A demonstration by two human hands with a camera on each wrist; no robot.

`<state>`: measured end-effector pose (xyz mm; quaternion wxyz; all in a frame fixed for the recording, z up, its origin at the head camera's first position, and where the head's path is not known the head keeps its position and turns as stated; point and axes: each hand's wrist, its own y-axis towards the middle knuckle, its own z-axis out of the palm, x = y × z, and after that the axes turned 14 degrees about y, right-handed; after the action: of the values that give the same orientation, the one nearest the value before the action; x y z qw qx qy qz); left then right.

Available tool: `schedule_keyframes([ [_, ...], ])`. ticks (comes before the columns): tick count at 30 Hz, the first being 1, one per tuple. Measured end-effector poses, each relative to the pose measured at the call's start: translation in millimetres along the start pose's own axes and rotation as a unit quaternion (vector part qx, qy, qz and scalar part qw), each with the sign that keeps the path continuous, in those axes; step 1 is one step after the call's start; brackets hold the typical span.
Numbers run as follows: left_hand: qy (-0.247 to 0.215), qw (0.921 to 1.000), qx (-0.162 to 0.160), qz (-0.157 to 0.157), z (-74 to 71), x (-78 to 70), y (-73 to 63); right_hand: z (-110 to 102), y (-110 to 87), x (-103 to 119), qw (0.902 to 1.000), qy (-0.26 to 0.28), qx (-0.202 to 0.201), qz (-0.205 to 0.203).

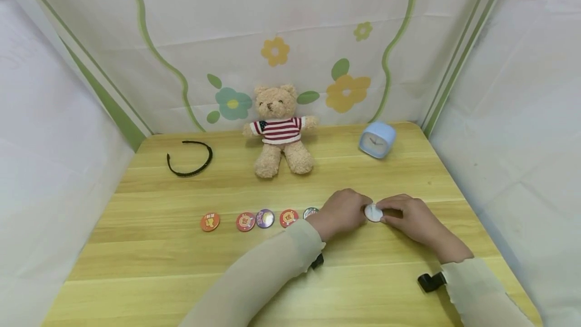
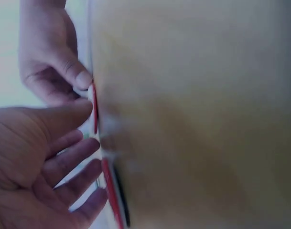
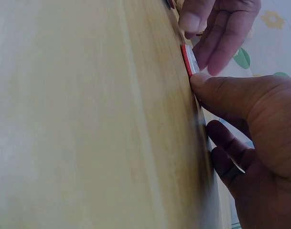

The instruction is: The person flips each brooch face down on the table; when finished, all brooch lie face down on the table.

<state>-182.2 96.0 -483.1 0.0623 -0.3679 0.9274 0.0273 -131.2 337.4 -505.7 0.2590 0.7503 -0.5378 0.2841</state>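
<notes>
In the head view, a round badge (image 1: 373,213) lies white back up between both hands, at the right end of a badge row. My right hand (image 1: 412,217) pinches its right edge between thumb and fingers. At its left edge is my left hand (image 1: 343,211), fingers extended; the right wrist view shows a gap between the left thumb (image 3: 190,21) and the badge's red rim (image 3: 187,59). Leftward lie an orange badge (image 1: 210,221), a red badge (image 1: 245,221), a purple badge (image 1: 265,218), another red badge (image 1: 289,218) and a dark green badge (image 1: 310,212), partly hidden by the left hand.
A teddy bear (image 1: 280,132) in a striped top sits at the back against the flowered cloth. To its right stands a light blue clock (image 1: 378,140); a black headband (image 1: 199,169) lies at the back left. White cloth walls border the wooden table (image 1: 150,261).
</notes>
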Motion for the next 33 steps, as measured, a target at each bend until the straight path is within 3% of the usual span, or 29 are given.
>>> schedule_keyframes([
  [6, -0.073, 0.9966, 0.035, -0.018, -9.3, 23.5, -21.2, 1, 0.3, 1, 1.0000, 0.001, 0.004, 0.004],
  [12, -0.076, 0.9959, 0.031, -0.036, -14.4, 49.3, -48.4, -1, 0.8, 2, 0.9998, 0.004, 0.007, 0.016],
  [16, -0.061, 0.9970, 0.027, -0.039, -10.7, 59.5, -58.1, -2, 0.3, 2, 0.9997, 0.008, 0.008, 0.021],
  [25, -0.062, 0.9975, 0.017, -0.031, -3.6, 61.8, -60.2, 1, 0.4, 5, 0.9980, 0.048, 0.008, 0.040],
  [33, -0.093, 0.9948, 0.004, -0.040, 1.4, 65.7, -58.1, 11, 13.3, 25, 0.9963, 0.067, 0.032, 0.042],
])
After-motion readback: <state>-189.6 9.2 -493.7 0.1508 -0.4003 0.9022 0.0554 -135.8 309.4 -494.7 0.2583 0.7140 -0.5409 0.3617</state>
